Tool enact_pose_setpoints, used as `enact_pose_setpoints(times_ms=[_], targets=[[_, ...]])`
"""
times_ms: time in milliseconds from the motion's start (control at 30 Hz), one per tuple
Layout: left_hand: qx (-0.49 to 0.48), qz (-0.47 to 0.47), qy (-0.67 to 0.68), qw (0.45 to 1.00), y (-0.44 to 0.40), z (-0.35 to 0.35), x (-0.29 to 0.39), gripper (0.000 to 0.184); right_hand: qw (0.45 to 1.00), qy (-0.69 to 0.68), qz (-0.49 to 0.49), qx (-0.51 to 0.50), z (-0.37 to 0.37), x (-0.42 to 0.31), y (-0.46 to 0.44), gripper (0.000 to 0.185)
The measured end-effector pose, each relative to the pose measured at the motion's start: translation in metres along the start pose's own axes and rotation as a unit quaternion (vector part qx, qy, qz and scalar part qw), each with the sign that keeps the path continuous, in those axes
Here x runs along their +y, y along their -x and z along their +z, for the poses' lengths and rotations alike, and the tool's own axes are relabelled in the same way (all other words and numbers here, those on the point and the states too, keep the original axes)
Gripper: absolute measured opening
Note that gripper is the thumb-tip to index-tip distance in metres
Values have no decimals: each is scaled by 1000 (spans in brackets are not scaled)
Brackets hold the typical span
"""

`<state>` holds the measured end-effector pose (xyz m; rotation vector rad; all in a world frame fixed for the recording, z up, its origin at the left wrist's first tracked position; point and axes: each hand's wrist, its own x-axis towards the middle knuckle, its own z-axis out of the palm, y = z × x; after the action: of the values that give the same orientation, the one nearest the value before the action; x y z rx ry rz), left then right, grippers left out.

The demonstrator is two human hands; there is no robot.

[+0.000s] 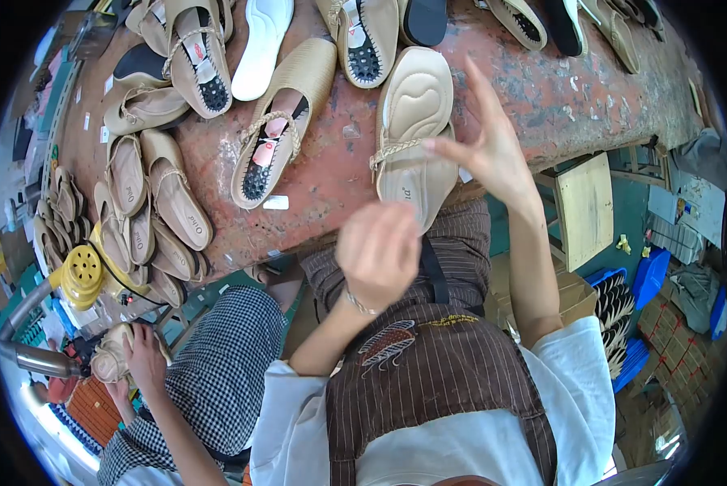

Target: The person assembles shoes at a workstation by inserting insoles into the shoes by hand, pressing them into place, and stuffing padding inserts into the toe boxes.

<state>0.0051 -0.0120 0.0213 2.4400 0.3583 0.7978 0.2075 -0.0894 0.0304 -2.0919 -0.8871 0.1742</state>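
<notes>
A beige slip-on shoe with a braided strap lies at the table's near edge, toe pointing away from me. A padded beige insole, stitched with curved lines, stretches along it, its front part lying over the shoe's toe. Printed letters show near the heel end. My left hand is curled at that heel end; motion smears its fingers, so its grip is unclear. To the right of the shoe, my right hand is open, fingers spread, with the thumb close to the strap; whether it touches cannot be told.
Another shoe with a dark studded inside lies left of mine. A white insole and several beige shoes cover the table's back and left. At lower left, a co-worker's hand holds a shoe near a yellow lamp-like fixture.
</notes>
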Motion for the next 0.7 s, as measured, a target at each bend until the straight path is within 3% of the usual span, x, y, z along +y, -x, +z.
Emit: enact_pose_setpoints(times_ms=[33, 67, 133, 167, 233, 267, 333, 467, 533, 567, 700], targets=[[-83, 4, 11, 996, 1, -4, 16, 34, 993, -115, 22, 23, 7, -1, -8, 82], [-153, -8, -20, 988, 8, 2, 23, 44, 993, -114, 21, 23, 5, -9, -13, 82], [-233, -73, -82, 966, 11, 17, 26, 58, 974, -169, 148, -23, -5, -26, -23, 64], [-231, -74, -81, 967, 9, 23, 23, 58, 975, -168, 147, -24, -7, -31, -17, 64], [-260, -58, -154, 952, 6, 37, 13, 64, 992, -55, 48, -100, -18, -46, 11, 38], [-241, -68, -115, 961, 13, 49, 4, 57, 993, 46, -86, -65, -13, -48, 28, 29], [-239, -77, -76, 965, 12, 43, 9, 54, 982, 127, -61, -125, -5, -58, 57, 34], [-241, -78, -82, 964, 17, 33, 15, 52, 985, 142, -29, -93, 17, -49, 66, 40], [-217, -105, -29, 970, 16, 28, 18, 50, 964, 243, -79, -76, 33, -42, 51, 50], [-231, -82, -69, 967, 16, 29, 18, 50, 952, 284, -97, -62, 45, -35, 40, 46], [-260, -66, -105, 958, 18, 34, 20, 52, 963, 252, -67, -66, 46, -38, 19, 48]])
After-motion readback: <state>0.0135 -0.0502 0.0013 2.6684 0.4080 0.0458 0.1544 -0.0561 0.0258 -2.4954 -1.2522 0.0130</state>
